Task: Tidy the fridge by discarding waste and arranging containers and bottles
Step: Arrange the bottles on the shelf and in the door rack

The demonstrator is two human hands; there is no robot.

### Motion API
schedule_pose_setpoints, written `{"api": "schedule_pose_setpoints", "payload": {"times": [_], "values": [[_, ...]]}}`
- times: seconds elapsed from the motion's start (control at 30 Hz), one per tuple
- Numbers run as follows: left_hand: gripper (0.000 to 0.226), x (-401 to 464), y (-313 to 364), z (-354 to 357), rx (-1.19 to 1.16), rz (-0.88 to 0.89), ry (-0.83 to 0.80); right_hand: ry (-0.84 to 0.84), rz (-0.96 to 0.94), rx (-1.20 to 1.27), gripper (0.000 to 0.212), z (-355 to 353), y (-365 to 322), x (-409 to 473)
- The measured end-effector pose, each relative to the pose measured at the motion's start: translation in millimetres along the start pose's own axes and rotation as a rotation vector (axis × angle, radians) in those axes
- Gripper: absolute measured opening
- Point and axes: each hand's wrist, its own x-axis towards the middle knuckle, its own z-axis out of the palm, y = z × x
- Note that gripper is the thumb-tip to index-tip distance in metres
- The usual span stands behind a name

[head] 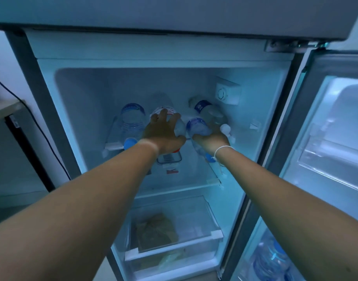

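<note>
Both my arms reach into the open fridge, onto its top shelf [113, 146]. My left hand [164, 134] lies spread over a clear bottle with a red-and-white label [171, 111] that lies on its side. My right hand [213, 136] grips a blue-labelled water bottle [197, 126] lying beside it, its blue cap [210, 158] pointing toward me. Another blue-capped bottle [131, 120] lies at the left of the shelf. A further bottle [208, 110] lies behind, at the right. Whether my left hand's fingers close round the bottle is not visible.
A clear lidded container [169, 159] sits on the shelf below my hands. The bottom drawer [174, 240] holds a brownish bag. The fridge door [332, 138] stands open at the right, with blue-capped bottles [273, 258] in its lower rack. A thermostat dial [227, 93] sticks out of the right wall.
</note>
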Motion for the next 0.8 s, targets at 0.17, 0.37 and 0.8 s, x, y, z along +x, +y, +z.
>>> {"api": "schedule_pose_setpoints", "payload": {"times": [0.17, 0.37, 0.8], "values": [[0.068, -0.9, -5.9, -3.4, -0.010, -0.078, -0.016, 0.059, 0.003, 0.115, 0.038, 2.5, 23.3, -22.8], [0.062, -18.5, -18.1, -8.9, -0.015, -0.099, 0.061, 0.087, -0.014, 0.296, 0.025, 1.9, 36.0, -48.9], [0.068, -55.5, -49.2, -17.9, -0.252, -0.391, 0.086, -0.010, 0.072, 0.204, 0.007, -18.5, 52.8, -95.0]]}}
